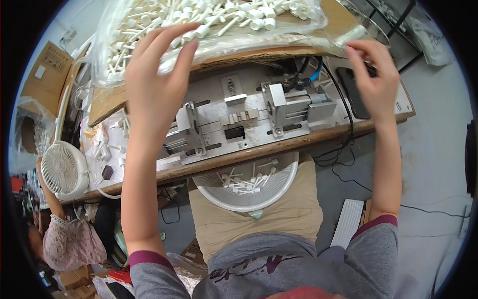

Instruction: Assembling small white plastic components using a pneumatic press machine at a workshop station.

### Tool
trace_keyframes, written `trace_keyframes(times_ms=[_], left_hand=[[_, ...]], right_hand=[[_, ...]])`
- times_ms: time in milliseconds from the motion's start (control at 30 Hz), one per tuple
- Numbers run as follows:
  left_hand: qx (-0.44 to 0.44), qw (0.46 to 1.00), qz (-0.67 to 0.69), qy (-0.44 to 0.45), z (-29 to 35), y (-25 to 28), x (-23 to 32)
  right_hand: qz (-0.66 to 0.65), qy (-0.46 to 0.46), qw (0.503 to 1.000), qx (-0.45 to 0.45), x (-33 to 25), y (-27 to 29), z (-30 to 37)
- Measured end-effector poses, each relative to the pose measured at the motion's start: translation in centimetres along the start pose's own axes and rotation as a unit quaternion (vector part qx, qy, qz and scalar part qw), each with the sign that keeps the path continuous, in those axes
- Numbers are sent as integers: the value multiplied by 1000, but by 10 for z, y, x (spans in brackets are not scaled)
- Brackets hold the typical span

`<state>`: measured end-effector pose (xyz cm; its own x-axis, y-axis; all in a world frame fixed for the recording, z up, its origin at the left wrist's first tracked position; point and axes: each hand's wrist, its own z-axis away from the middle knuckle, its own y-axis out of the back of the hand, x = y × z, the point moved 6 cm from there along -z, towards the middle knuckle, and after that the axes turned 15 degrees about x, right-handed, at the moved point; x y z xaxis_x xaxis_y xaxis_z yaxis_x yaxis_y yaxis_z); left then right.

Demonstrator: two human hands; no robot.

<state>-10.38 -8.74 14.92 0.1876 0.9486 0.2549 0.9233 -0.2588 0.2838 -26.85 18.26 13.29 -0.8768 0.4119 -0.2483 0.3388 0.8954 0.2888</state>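
Note:
My left hand (162,65) is raised at the near left of a clear plastic bag (298,39), its thumb and forefinger spread apart with nothing visibly gripped. White plastic pieces with thin stems and round heads (234,20) fill the bag, and some lie close to those fingertips. At the bag's right end, my right hand (376,74) has thumb and forefinger tips drawn together; what they hold, if anything, cannot be made out. Between my forearms sits a metal fixture (236,124) with two upright blocks and a small notched holder (239,117) in its middle.
The bag rests on a cardboard sheet (269,51) behind the fixture. On my lap, a white basket (244,207) contains several stemmed pieces. A white fan (63,169) stands at left. A dark phone (353,92) and black cables (343,99) lie at right. Another person's sleeve (74,241) shows lower left.

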Motion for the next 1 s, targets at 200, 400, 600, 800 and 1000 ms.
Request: trace_keyframes(times_ms=[200, 400, 600, 800, 1000], left_hand=[[-148, 971, -187, -14, -12, -69, -61], [-130, 986, -71, 70, -12, -55, -64], [-21, 999, -16, 41, -16, -13, -50], [-78, 989, 47, 119, 27, 27, 6], [-191, 976, 58, 84, 103, 23, 50]], right_hand=[[24, 54, 989, -135, -37, -126, -26], [-16, -18, 977, -214, -33, -194, -28], [-124, -52, 968, -212, -64, -182, -28], [-66, -113, 940, -314, -52, -173, -30], [-146, -58, 964, -213, -56, -170, -27]])
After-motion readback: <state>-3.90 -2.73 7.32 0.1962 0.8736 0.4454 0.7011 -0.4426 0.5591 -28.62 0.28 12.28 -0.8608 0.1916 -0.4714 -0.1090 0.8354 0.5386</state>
